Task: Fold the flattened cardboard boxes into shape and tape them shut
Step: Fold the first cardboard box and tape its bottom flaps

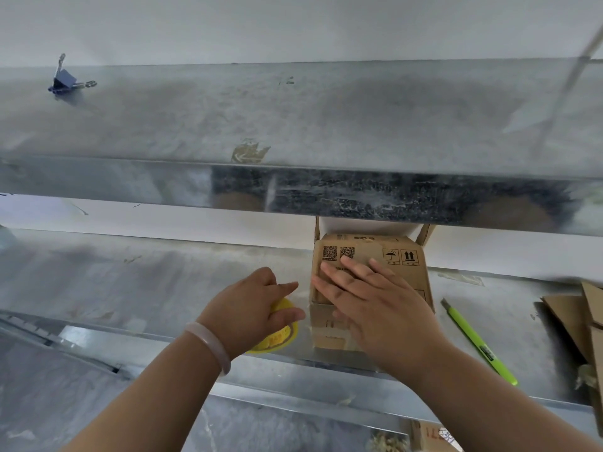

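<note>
Right hand (375, 305) flat, fingers spread, on small brown cardboard box (404, 256), left hand (251, 308) gripping yellow tape roll (277, 337) just left, on grey metal surface (146, 282).

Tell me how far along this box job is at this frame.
One cardboard box is folded into shape on the metal shelf. In hand: the right hand presses its flaps flat while the left hand grips the yellow tape roll. No tape is visible on it yet. Flattened cardboard waits at right.
</note>
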Demonstrator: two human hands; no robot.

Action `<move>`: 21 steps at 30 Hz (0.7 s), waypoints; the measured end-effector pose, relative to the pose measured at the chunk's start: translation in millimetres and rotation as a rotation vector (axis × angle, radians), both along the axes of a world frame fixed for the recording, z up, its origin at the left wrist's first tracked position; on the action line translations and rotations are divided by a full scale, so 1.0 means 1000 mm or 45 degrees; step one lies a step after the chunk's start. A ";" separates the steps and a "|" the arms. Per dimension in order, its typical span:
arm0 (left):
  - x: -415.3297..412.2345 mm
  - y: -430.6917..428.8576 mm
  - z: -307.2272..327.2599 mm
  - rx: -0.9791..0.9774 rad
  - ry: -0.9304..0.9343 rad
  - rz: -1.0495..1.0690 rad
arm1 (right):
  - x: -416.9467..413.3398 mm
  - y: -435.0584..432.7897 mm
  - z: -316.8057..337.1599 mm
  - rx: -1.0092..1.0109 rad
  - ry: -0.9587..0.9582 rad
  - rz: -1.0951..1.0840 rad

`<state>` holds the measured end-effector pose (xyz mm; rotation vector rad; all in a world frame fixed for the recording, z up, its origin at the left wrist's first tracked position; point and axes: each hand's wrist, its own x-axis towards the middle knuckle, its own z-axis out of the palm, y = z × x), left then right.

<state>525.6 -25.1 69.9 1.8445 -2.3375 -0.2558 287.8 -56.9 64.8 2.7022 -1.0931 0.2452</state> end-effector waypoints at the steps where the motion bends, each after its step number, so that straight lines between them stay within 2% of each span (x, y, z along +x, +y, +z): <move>1: 0.002 0.000 0.000 0.008 0.029 -0.024 | 0.000 0.000 0.000 0.004 -0.001 0.000; 6: 0.016 0.008 -0.006 -0.187 0.489 -0.048 | -0.001 -0.001 0.000 0.027 -0.008 0.007; 10: 0.016 0.012 -0.010 -0.264 0.624 -0.044 | -0.001 -0.001 0.001 0.025 -0.010 0.006; 13: 0.016 0.009 -0.011 -0.204 0.583 0.018 | -0.002 -0.001 0.001 0.025 0.008 0.002; 21: -0.003 0.000 -0.011 -0.166 0.243 0.074 | -0.002 0.000 0.000 0.003 -0.032 -0.006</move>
